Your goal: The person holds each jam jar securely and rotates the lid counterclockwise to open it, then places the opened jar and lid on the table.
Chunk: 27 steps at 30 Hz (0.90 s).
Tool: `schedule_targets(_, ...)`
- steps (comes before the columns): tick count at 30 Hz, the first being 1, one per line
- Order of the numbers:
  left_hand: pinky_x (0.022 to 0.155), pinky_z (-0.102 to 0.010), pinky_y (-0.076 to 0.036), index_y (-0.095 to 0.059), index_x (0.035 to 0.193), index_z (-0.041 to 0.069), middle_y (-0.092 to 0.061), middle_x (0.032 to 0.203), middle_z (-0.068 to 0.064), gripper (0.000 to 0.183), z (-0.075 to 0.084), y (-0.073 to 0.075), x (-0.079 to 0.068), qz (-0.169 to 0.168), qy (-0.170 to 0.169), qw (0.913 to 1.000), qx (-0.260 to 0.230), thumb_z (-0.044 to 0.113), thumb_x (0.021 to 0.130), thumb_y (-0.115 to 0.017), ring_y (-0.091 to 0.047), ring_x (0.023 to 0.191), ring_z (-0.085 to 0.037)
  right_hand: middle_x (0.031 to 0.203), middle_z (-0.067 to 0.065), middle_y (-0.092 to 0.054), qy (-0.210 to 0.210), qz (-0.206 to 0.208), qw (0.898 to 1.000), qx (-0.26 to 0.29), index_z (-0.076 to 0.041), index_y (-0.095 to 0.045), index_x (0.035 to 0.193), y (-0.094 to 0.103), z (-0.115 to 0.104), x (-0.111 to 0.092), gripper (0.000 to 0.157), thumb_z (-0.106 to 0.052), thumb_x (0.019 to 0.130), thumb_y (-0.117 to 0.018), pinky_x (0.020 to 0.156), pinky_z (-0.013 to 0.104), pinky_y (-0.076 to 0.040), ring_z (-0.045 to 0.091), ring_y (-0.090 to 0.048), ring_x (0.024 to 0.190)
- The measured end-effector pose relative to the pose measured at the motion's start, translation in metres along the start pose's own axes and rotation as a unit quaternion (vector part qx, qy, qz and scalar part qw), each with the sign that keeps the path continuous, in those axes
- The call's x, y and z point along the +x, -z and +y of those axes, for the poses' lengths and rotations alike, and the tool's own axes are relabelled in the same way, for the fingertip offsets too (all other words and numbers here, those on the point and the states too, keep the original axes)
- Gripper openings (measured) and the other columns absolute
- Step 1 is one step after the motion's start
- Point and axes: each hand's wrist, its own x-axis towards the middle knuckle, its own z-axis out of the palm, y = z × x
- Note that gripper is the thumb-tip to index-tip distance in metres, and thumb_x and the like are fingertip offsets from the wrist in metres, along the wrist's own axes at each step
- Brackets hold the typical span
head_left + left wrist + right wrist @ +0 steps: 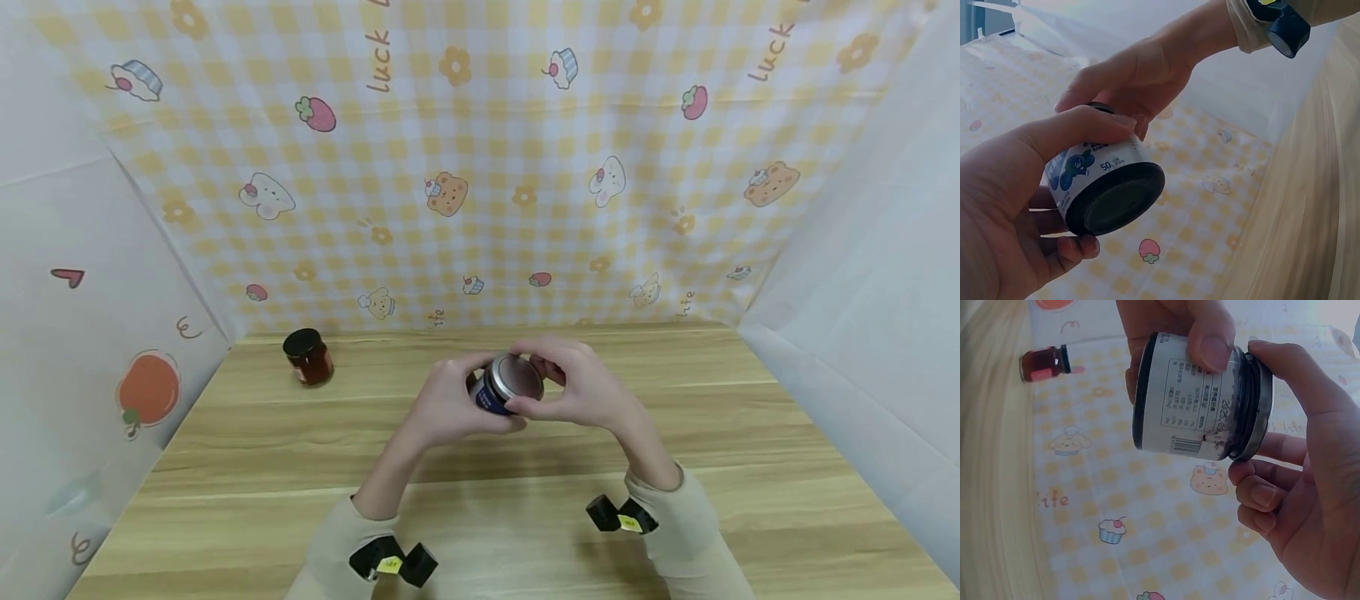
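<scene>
Presently your left hand (450, 408) wraps the body of the labelled jar (489, 402), tilted above the bench (480, 508), while your right hand (581, 387) pinches the lid (520, 375) by its rim, thumb opposing fingers. Well apart, toward the bench's far left corner, stands a dark-red jar (310, 358) with a black lid (302, 341).

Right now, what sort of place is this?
Probably a makeshift recording booth: wood-grain tabletop, yellow-checked cartoon-print backdrop behind it, white side sheets, and black wrist cameras.
</scene>
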Motion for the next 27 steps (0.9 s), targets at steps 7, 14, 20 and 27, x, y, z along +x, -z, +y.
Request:
schedule_targets(7, 0.065, -0.030, -0.054, -0.071, 0.124, 0.017, -0.072, 0.098, 0.006, 0.061, -0.003, 0.006, -0.001, -0.048, -0.018, 0.9975, -0.049, 0.025, 0.068, -0.094, -0.062, 0.072, -0.016, 0.091, -0.006, -0.061, 0.019, -0.015, 1.000, 0.013, -0.012, -0.067, 0.122, 0.003, -0.003, -0.001, 0.050, -0.021, 0.078, -0.088, 0.053, 0.026, -0.042, 0.007, -0.046, 0.067)
schedule_targets(14, 0.074, -0.034, -0.056, -0.070, 0.123, 0.013, -0.072, 0.104, -0.001, 0.056, -0.006, 0.010, -0.001, -0.114, -0.034, 0.9828, -0.141, 0.016, 0.071, -0.091, -0.067, 0.087, -0.022, 0.099, -0.008, -0.064, 0.023, -0.035, 0.999, 0.033, -0.014, -0.067, 0.125, 0.007, -0.009, -0.001, 0.052, -0.023, 0.078, -0.088, 0.056, 0.021, -0.041, 0.008, -0.048, 0.070)
schedule_targets(20, 0.082, -0.036, -0.055, -0.070, 0.121, 0.012, -0.071, 0.109, -0.003, 0.052, -0.010, 0.011, 0.001, -0.154, -0.039, 0.9704, -0.182, 0.013, 0.073, -0.089, -0.065, 0.095, -0.025, 0.101, -0.008, -0.065, 0.027, -0.046, 0.998, 0.046, -0.015, -0.066, 0.126, 0.008, -0.012, -0.002, 0.052, -0.027, 0.079, -0.087, 0.058, 0.022, -0.044, 0.009, -0.051, 0.073)
schedule_targets(27, 0.087, -0.038, -0.052, -0.069, 0.120, 0.005, -0.071, 0.110, -0.009, 0.051, -0.016, 0.009, 0.002, -0.190, -0.052, 0.9538, -0.227, 0.016, 0.074, -0.089, -0.064, 0.096, -0.026, 0.096, -0.010, -0.063, 0.036, -0.047, 0.997, 0.046, -0.014, -0.066, 0.126, 0.009, -0.013, -0.004, 0.052, -0.035, 0.082, -0.084, 0.057, 0.022, -0.041, 0.008, -0.048, 0.071)
